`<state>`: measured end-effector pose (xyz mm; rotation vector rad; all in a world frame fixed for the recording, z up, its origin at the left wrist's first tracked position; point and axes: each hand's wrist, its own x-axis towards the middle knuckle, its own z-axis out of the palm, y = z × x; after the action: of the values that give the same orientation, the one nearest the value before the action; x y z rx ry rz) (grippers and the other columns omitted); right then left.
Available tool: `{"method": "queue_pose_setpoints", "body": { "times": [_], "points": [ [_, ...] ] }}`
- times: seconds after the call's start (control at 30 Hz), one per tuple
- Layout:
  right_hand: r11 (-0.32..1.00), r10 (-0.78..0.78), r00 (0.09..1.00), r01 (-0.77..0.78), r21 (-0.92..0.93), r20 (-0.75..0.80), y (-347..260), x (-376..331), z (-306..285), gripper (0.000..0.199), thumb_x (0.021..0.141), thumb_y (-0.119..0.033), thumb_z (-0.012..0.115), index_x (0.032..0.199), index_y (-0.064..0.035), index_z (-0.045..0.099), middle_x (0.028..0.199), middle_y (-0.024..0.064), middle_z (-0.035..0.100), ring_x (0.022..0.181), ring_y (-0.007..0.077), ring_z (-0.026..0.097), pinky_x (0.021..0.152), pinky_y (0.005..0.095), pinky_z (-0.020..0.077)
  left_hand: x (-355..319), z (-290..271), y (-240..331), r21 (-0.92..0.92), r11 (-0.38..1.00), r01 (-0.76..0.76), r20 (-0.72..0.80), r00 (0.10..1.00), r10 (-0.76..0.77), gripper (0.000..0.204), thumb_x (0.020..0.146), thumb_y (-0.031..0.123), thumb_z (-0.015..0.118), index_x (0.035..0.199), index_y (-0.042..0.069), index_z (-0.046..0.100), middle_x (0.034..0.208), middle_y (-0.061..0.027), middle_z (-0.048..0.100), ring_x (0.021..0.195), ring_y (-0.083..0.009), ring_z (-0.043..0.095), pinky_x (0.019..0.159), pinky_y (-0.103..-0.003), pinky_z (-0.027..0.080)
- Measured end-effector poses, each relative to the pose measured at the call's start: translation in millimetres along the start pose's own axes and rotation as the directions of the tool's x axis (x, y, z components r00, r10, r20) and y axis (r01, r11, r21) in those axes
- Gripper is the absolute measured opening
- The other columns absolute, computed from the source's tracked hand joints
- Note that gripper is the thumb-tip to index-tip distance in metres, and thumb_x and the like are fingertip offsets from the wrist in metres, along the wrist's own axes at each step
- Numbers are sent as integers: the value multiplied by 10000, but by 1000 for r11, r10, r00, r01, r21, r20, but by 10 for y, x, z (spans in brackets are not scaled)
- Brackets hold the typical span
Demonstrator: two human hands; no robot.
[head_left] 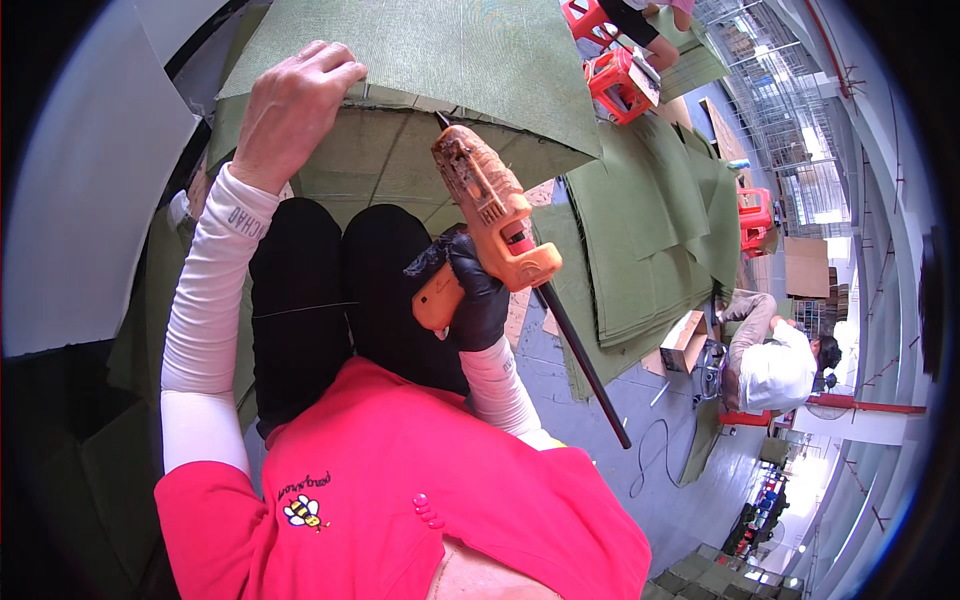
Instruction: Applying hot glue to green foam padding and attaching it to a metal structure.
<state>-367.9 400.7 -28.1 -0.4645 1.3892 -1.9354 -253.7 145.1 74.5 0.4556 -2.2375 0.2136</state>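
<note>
Green fabric sheet (pixel 450 60), left hand (pixel 290 105) pressing; right hand (pixel 475 290) gripping glue gun (pixel 490 205)

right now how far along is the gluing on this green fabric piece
Done: a stack of green panels lies to the right, though whether they are finished I cannot tell. In hand: the left hand presses the green fabric at its folded edge, and the gloved right hand holds the orange glue gun with its nozzle at that edge. Left: the seam's glued share isn't visible.
</note>
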Motion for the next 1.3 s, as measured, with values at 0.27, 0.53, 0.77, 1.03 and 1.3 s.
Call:
{"method": "queue_pose_setpoints", "body": {
  "times": [0.27, 0.53, 0.77, 1.03, 1.3],
  "points": [
    [984, -105, 974, 72, 163, 201, -155, -145, -863, 385, 883, -254, 562, 1145, 26, 529, 980, 151, 609, 925, 290, 609, 852, 459, 507, -186, -39, 34, -3, 1000, -23, 42, 999, 23, 179, 767, 12, 642, 928, 69, 693, 932, -24, 650, 888, -214, 657, 735, -329, 555],
    [920, -300, 948, 317, 232, -107, -364, 120, -1683, 307, 962, -359, 557, 1046, -64, 551, 946, 49, 577, 896, 219, 552, 902, 408, 444, -251, -140, 123, 53, 999, 4, 113, 994, -10, 293, 731, -26, 642, 1012, 23, 708, 985, -65, 663, 922, -236, 667, 772, -337, 565],
    [915, -377, 921, 387, 116, -94, -337, 114, -1861, 322, 971, -363, 537, 1043, -50, 546, 925, 74, 574, 890, 233, 559, 887, 423, 453, -40, -288, 266, 120, 992, 36, 219, 974, -62, 335, 806, -70, 608, 1121, 11, 688, 1145, -92, 668, 1054, -278, 655, 873, -368, 548],
    [902, -401, 900, 421, 101, -168, -235, 170, -2028, 375, 925, -313, 504, 1084, 24, 553, 964, 156, 617, 882, 299, 613, 867, 440, 490, 1318, 1461, 2291, -150, 988, -43, 192, 979, 72, 730, 1018, 504, 388, 1479, -60, 357, 1552, -229, 360, 1476, -310, 300, 1211, -448, 220],
    [909, -326, 888, 389, 152, -323, -156, 85, -2108, 357, 975, -356, 521, 1066, -14, 564, 935, 120, 611, 868, 282, 591, 881, 458, 474, 1068, 2014, 2459, -164, 983, 82, 291, 956, -31, 883, 969, 658, 342, 1525, -26, 289, 1611, -194, 253, 1518, -307, 183, 1227, -496, 108]
  ]
}}
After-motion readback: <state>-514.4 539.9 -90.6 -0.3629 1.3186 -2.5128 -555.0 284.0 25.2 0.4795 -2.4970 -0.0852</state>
